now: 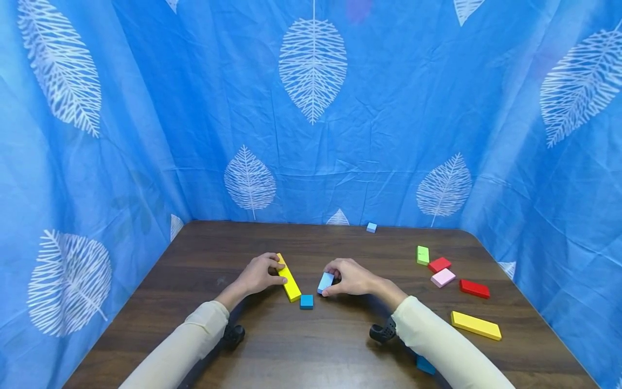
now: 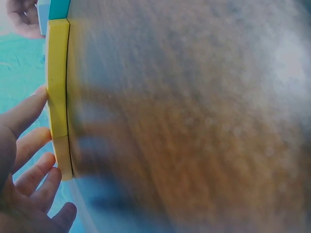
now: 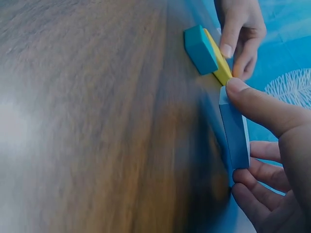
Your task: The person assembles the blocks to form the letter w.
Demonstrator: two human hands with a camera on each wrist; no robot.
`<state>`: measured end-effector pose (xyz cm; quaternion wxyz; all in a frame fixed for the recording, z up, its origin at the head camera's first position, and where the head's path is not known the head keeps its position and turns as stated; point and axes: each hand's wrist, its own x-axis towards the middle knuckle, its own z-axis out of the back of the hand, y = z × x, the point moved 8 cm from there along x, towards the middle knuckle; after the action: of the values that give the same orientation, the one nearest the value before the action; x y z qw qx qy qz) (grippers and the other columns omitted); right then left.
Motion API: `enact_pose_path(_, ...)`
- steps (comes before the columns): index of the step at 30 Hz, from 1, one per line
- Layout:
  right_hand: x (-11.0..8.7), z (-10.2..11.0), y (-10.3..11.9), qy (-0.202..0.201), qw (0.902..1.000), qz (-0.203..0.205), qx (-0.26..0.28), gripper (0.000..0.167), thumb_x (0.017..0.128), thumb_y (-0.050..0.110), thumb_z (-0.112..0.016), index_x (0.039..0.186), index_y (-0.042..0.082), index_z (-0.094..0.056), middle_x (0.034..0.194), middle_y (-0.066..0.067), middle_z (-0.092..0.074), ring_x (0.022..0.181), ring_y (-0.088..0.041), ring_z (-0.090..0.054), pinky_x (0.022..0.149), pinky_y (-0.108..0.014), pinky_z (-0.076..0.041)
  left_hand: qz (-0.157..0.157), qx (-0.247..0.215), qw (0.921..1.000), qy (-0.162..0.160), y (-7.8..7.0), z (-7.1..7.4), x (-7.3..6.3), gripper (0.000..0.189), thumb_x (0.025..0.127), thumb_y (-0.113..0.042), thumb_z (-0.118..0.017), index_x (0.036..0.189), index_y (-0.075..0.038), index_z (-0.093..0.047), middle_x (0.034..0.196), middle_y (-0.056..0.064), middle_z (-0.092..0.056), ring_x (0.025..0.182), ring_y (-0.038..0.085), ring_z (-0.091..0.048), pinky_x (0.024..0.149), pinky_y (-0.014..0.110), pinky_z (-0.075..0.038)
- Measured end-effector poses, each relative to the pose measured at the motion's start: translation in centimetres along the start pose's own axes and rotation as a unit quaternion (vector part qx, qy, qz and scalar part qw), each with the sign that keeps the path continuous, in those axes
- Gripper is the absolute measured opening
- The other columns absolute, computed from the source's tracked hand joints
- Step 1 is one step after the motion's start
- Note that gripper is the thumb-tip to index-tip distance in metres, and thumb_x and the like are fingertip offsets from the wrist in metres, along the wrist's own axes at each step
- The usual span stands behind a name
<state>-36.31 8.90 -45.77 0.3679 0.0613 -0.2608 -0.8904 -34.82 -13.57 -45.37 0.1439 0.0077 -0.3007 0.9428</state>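
On the left, a long yellow block (image 1: pixel 290 284) lies slanted on the table, and my left hand (image 1: pixel 258 273) holds it by its far part with thumb and fingertips. The left wrist view shows a seam across this yellow block (image 2: pixel 58 82) near the fingers. By its near end sits a small teal block (image 1: pixel 306 302). To the right of that, my right hand (image 1: pixel 353 277) pinches a light blue block (image 1: pixel 325 282), thumb at the near end and fingers at the far end. The right wrist view shows the light blue block (image 3: pixel 234 133) along its side; whether it touches the table I cannot tell.
At the right lie a green block (image 1: pixel 423 255), a red block (image 1: pixel 439 264), a pink block (image 1: pixel 443 277), another red block (image 1: pixel 474 288) and a yellow block (image 1: pixel 475 326). A small light blue block (image 1: pixel 371 227) sits at the back edge. My right sleeve partly covers a blue block (image 1: pixel 425 364).
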Motion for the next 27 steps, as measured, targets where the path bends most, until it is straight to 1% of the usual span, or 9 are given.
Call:
enact_pose_path(6, 0.38, -0.63, 0.58, 0.007, 1.0000, -0.003, 0.000, 0.060, 0.084, 0.049, -0.085, 0.123, 0.006, -0.068, 0.104, 0.004, -0.062, 0.092, -0.015, -0.056, 0.081, -0.032, -0.052, 0.003, -0.003, 1.0000, 0.000, 0.05, -0.02, 0.09, 0.043, 0.087, -0.018, -0.087, 0.124, -0.001, -0.075, 0.135, 0.014, -0.060, 0.118, 0.032, -0.056, 0.097, 0.041, -0.054)
enact_pose_path(13, 0.56, -0.99, 0.61, 0.004, 0.9998, -0.004, -0.018, 0.062, 0.082, 0.050, -0.086, 0.123, 0.007, -0.067, 0.106, 0.002, -0.062, 0.093, -0.015, -0.056, 0.082, -0.032, -0.052, 0.003, -0.003, 1.0000, -0.001, 0.12, 0.06, 0.22, 0.043, 0.087, -0.018, -0.086, 0.124, 0.000, -0.074, 0.137, 0.015, -0.060, 0.120, 0.033, -0.056, 0.097, 0.041, -0.054)
enact_pose_path(20, 0.66, -1.10, 0.67, -0.001, 0.9999, 0.005, -0.010, 0.069, 0.080, 0.052, -0.087, 0.126, 0.006, -0.066, 0.106, 0.003, -0.061, 0.093, -0.015, -0.055, 0.082, -0.032, -0.051, 0.004, 0.003, 1.0000, -0.002, 0.02, 0.08, 0.31, 0.043, 0.087, -0.018, -0.087, 0.124, 0.000, -0.074, 0.137, 0.015, -0.060, 0.118, 0.033, -0.057, 0.096, 0.041, -0.055)
enact_pose_path(23, 0.43, -1.02, 0.54, -0.001, 1.0000, 0.008, 0.002, 0.068, 0.083, 0.050, -0.086, 0.130, 0.004, -0.065, 0.109, 0.002, -0.062, 0.097, -0.015, -0.056, 0.085, -0.033, -0.052, 0.009, 0.004, 1.0000, -0.001, 0.01, 0.07, 0.26, 0.043, 0.086, -0.018, -0.087, 0.124, 0.000, -0.074, 0.137, 0.015, -0.060, 0.117, 0.032, -0.057, 0.097, 0.041, -0.055)
enact_pose_path(25, 0.26, -0.96, 0.39, -0.001, 1.0000, 0.008, 0.004, 0.065, 0.085, 0.048, -0.084, 0.130, 0.005, -0.065, 0.112, 0.001, -0.062, 0.099, -0.016, -0.056, 0.087, -0.034, -0.052, 0.011, 0.004, 0.9999, 0.000, 0.02, 0.06, 0.25, 0.043, 0.086, -0.018, -0.087, 0.124, -0.001, -0.074, 0.137, 0.014, -0.060, 0.118, 0.032, -0.057, 0.097, 0.041, -0.054)
enact_pose_path(27, 0.11, -0.90, 0.26, -0.002, 0.9999, 0.007, 0.008, 0.060, 0.088, 0.045, -0.083, 0.129, 0.005, -0.066, 0.113, 0.000, -0.062, 0.099, -0.016, -0.057, 0.088, -0.035, -0.052, 0.006, 0.007, 1.0000, -0.002, -0.02, 0.08, 0.30, 0.043, 0.086, -0.017, -0.087, 0.124, 0.000, -0.075, 0.136, 0.015, -0.060, 0.117, 0.033, -0.057, 0.097, 0.042, -0.055)
